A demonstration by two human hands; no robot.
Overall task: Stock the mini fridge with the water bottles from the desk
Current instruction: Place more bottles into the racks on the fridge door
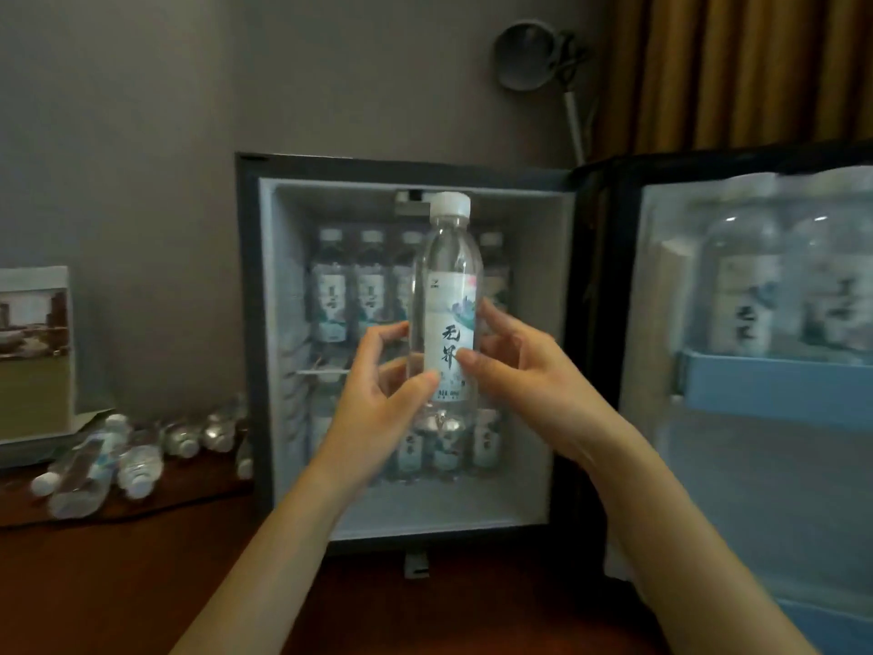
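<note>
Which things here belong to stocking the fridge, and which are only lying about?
Job: clear plastic bottle with white cap, held by left hand and right hand; open black mini fridge; clear bottles lying on brown desk.
Idle: standing picture card; round grey wall fixture; golden curtain.

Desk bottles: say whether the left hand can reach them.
Likely yes, once freed: the left hand pinches the upright bottle, but nothing blocks the way to the desk bottles beside the fridge.

One wide-angle camera sits on the person's head, facing forward and slightly down from close range. The left hand [378, 394] and right hand [529, 371] meet mid-frame. The open mini fridge [560, 276] stands just behind them, its door [756, 465] right of the right hand, and the tabletop [118, 583] lies below.
</note>
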